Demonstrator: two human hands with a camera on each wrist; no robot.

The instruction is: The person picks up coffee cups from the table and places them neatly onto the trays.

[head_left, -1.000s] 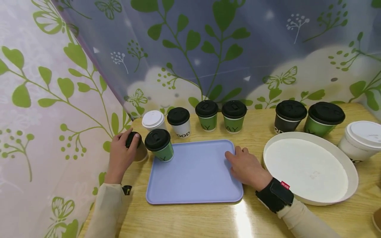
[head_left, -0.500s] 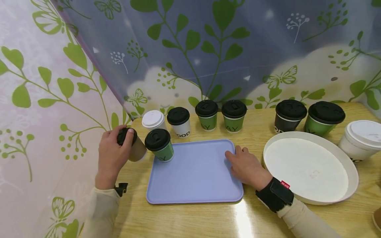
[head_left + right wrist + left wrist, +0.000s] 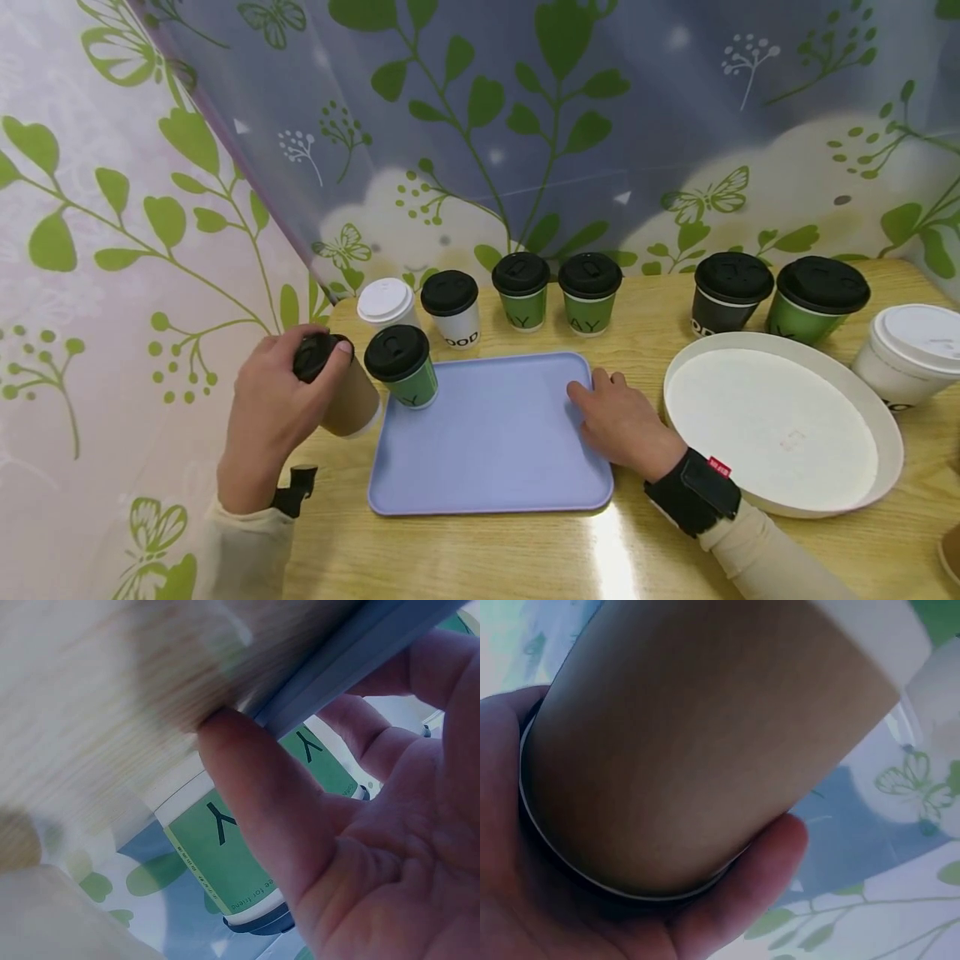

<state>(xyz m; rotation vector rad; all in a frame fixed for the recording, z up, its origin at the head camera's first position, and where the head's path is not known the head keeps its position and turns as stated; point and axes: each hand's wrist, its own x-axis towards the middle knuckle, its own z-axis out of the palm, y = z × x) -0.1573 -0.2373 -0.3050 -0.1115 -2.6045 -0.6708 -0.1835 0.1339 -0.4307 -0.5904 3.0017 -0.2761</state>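
My left hand [image 3: 272,400] grips a brown paper cup [image 3: 351,404] around its black lid, with the cup tilted just left of the blue tray [image 3: 495,450]. In the left wrist view, the plain brown cup wall [image 3: 705,742] fills much of the picture, fingers and thumb wrapped at the lid end. My right hand [image 3: 626,421] holds the tray's right rim; in the right wrist view its fingers [image 3: 259,787] lie on either side of the tray edge [image 3: 322,682]. A green cup with a black lid [image 3: 412,379] stands on the tray's back left corner.
Behind the tray stand a white-lidded cup [image 3: 386,302], a white cup with black lid [image 3: 452,312] and two green cups [image 3: 522,292]. To the right is a round white tray [image 3: 772,425], with a black cup [image 3: 727,292], green cup [image 3: 813,300] and white cup [image 3: 911,350] around it.
My left hand has drawn the brown cup off its spot, first leftward, then toward me and slightly back right, tilting it. The right hand and tray stay put.
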